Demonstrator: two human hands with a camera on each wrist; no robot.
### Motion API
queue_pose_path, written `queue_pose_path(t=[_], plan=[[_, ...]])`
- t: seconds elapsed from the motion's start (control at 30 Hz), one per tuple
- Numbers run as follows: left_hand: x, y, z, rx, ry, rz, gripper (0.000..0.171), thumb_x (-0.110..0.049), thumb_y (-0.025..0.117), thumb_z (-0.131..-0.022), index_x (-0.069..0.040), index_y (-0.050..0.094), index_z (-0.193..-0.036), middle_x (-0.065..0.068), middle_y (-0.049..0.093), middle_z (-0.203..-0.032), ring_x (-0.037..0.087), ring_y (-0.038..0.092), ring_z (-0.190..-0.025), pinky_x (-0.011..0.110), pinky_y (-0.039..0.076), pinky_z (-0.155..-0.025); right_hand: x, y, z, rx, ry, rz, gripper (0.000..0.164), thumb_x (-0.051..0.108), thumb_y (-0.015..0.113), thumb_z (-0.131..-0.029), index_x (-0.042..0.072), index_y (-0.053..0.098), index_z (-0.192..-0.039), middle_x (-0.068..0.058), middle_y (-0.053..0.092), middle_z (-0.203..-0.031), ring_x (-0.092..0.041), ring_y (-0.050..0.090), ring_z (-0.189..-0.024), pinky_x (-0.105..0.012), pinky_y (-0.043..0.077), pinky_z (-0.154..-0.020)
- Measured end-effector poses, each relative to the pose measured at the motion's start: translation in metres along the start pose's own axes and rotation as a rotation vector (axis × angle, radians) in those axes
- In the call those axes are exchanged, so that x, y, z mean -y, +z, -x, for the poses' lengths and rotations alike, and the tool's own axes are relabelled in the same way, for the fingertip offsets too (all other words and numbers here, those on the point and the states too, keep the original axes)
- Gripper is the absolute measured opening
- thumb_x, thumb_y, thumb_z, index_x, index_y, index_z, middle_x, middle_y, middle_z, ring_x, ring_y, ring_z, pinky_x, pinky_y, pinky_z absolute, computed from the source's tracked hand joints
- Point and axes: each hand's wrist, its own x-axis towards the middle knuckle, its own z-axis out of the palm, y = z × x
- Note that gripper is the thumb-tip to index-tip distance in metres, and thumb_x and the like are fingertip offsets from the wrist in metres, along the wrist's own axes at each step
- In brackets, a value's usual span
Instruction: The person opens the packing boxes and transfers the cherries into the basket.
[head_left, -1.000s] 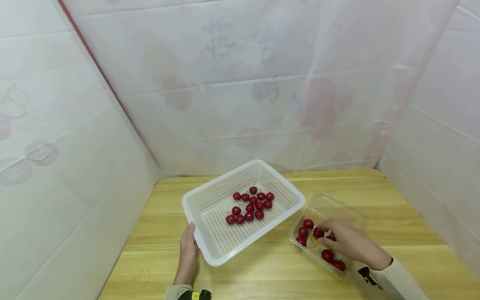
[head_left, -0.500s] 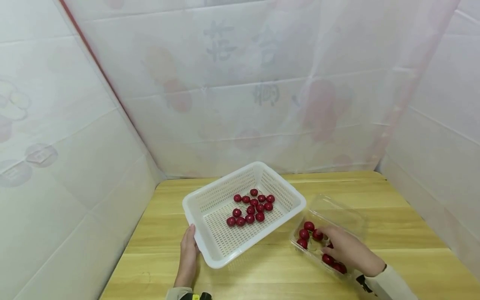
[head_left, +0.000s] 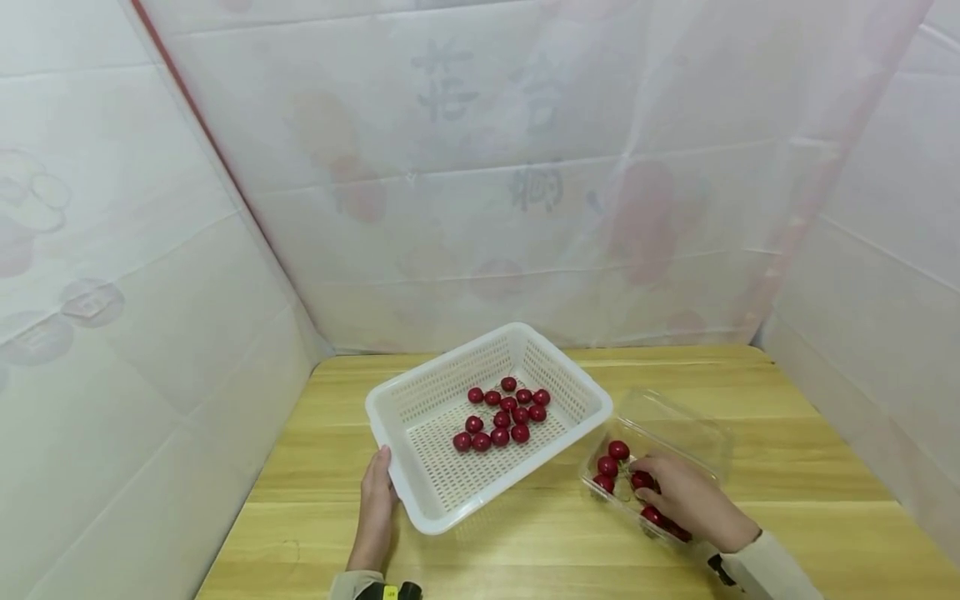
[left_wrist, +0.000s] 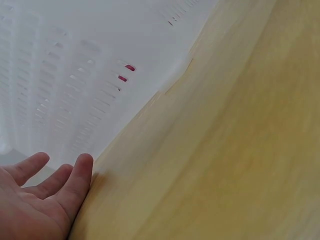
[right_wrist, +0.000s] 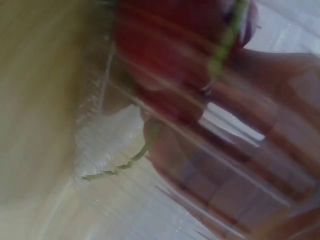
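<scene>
A white slotted plastic basket (head_left: 420, 492) holds several red cherries (head_left: 500, 419) with dark stems. My left hand (head_left: 372, 504) touches its near left side, thumb at the rim; in the left wrist view the loosely extended fingers (left_wrist: 80, 182) lie low beside the slotted wall. On the right, a clear plastic clamshell box (head_left: 621, 503) stands with its lid folded back. Inside it, my right hand (head_left: 690, 500) bends its finger and thumb round a cherry (head_left: 642, 481). More cherries (head_left: 606, 466) lie left of that hand, and others are partly hidden under it.
The wooden table (head_left: 540, 550) carries both containers. The clear lid (head_left: 675, 425) extends behind the box, toward the back right. White printed sheeting (head_left: 480, 250) encloses the table at the back and sides. A green stem (right_wrist: 125, 165) shows through the box wall.
My right hand has shifted slightly toward me, and the cherry at its fingertips has moved a little right and nearer. The left hand and the basket have stayed put.
</scene>
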Motion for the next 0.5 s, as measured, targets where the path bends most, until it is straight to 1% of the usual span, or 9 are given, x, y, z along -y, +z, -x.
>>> queue_pose_path(t=[0.03,0.17,0.23,0.3,0.37,0.4,0.43,0.5], plan=[[0.000,0.000,0.000,0.001,0.000,0.001,0.072,-0.062,0.026,-0.109,-0.010,0.038,-0.157,0.019,0.054,-0.148,0.005,0.064,-0.116,0.016,0.053,-0.095,0.000,0.001,0.000,-0.004,-0.003,0.009,0.027,0.016,0.085,-0.085,0.011,0.075,-0.110,0.005,0.071,-0.096,-0.008,0.064,-0.086,-0.027,0.056,-0.071],[0.001,0.001,0.001,0.002,-0.003,0.003,0.072,-0.062,0.026,-0.109,-0.010,0.037,-0.157,0.019,0.054,-0.148,0.004,0.064,-0.115,0.017,0.054,-0.094,-0.001,0.001,0.004,-0.013,-0.006,-0.014,0.024,0.017,0.084,-0.086,0.012,0.075,-0.107,0.006,0.069,-0.094,-0.007,0.064,-0.086,-0.026,0.056,-0.071],[0.001,0.001,0.000,0.003,-0.004,0.005,0.072,-0.063,0.026,-0.109,-0.010,0.038,-0.157,0.019,0.054,-0.148,0.004,0.064,-0.115,0.017,0.054,-0.095,-0.001,-0.001,0.005,-0.019,-0.006,-0.033,0.020,0.019,0.082,-0.088,0.013,0.074,-0.105,0.007,0.069,-0.094,-0.007,0.065,-0.086,-0.026,0.057,-0.071],[0.001,0.001,0.000,0.005,-0.001,0.004,0.072,-0.063,0.026,-0.109,-0.011,0.037,-0.157,0.018,0.054,-0.149,0.003,0.063,-0.115,0.016,0.053,-0.095,-0.001,-0.005,0.007,-0.025,0.008,-0.059,0.018,0.023,0.080,-0.091,0.014,0.074,-0.106,0.006,0.070,-0.097,-0.008,0.066,-0.086,-0.025,0.058,-0.071],[0.001,0.001,0.000,0.006,0.005,0.004,0.072,-0.062,0.025,-0.109,-0.011,0.038,-0.157,0.018,0.054,-0.149,0.002,0.063,-0.116,0.016,0.053,-0.096,0.000,-0.010,0.009,-0.039,0.019,-0.081,0.022,0.025,0.076,-0.095,0.010,0.073,-0.111,0.002,0.072,-0.103,-0.009,0.068,-0.087,-0.026,0.058,-0.070],[0.000,0.001,0.000,0.007,0.007,0.005,0.071,-0.062,0.025,-0.109,-0.011,0.038,-0.157,0.018,0.054,-0.149,0.003,0.063,-0.116,0.016,0.053,-0.096,0.000,-0.014,0.010,-0.032,0.037,-0.113,0.027,0.027,0.073,-0.098,0.008,0.072,-0.117,0.000,0.073,-0.101,-0.009,0.068,-0.082,-0.026,0.058,-0.067],[0.000,0.001,0.000,0.007,0.010,0.006,0.071,-0.062,0.025,-0.109,-0.011,0.038,-0.157,0.018,0.054,-0.149,0.003,0.063,-0.117,0.016,0.053,-0.096,0.001,-0.017,0.012,-0.034,0.054,-0.140,0.033,0.028,0.070,-0.099,0.005,0.069,-0.124,-0.002,0.073,-0.104,-0.010,0.068,-0.076,-0.026,0.058,-0.064],[0.000,0.001,0.001,0.003,0.014,0.010,0.070,-0.061,0.025,-0.109,-0.010,0.039,-0.157,0.019,0.054,-0.148,0.004,0.063,-0.117,0.016,0.053,-0.096,0.001,-0.024,0.013,-0.056,0.060,-0.161,0.042,0.031,0.065,-0.103,0.002,0.063,-0.134,-0.005,0.074,-0.110,-0.005,0.066,-0.073,-0.024,0.055,-0.063]])
